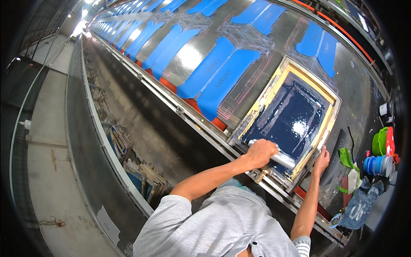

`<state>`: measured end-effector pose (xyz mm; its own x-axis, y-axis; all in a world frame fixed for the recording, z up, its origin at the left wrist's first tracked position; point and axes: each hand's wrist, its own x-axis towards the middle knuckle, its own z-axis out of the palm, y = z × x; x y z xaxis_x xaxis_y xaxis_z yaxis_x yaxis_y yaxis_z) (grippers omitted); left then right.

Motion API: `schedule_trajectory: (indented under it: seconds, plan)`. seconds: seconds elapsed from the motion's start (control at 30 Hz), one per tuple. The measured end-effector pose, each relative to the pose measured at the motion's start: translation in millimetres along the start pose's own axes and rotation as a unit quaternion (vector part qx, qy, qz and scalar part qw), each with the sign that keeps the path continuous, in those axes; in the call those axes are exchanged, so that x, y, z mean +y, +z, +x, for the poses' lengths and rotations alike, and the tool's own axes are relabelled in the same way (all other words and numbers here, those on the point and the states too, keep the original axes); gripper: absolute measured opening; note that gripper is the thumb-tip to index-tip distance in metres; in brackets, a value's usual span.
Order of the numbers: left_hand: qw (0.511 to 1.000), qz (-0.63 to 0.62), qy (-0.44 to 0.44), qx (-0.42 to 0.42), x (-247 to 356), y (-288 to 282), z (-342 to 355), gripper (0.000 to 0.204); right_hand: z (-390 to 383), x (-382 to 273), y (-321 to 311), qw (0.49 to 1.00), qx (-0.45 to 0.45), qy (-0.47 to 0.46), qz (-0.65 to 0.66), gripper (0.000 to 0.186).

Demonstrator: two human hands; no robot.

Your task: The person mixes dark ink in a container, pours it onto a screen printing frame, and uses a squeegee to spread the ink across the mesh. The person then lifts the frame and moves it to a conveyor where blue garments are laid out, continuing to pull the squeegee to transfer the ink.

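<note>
Squeegee (284, 160), my left hand (262, 153) clamped on it over dark ink (299, 107), my right hand (322, 160) at the frame (310, 80), fingers bent, whether gripping I cannot tell

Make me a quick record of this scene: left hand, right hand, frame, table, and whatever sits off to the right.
Left hand: the left hand grips a pale bar set across the frame's near end
Right hand: the right hand is at the frame's right edge; exact grip unclear
Frame: rectangular frame, yellow strips along its inner border, glossy dark blue ink inside
Table: long grey table bearing rows of blue pieces
Off to the right: green round item, blue roll
</note>
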<state>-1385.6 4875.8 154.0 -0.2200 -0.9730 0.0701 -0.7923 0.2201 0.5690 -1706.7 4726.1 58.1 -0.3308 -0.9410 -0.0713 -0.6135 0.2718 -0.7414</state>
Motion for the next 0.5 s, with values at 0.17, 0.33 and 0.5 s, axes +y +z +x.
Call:
schedule_trajectory:
  seconds: [0.17,0.33,0.5]
  plan:
    - [0.990,0.124,0.059,-0.025,5,32,-34,0.016,5,11,8,1.000,0.021,-0.001,-0.010,0.055]
    - [0.988,0.128,0.085,-0.006,7,53,-52,0.029,2,29,9,0.998,0.055,0.000,-0.006,0.051]
    - [0.985,0.134,0.104,0.043,-2,59,-21,0.029,-2,16,12,0.997,0.072,-0.005,-0.029,0.048]
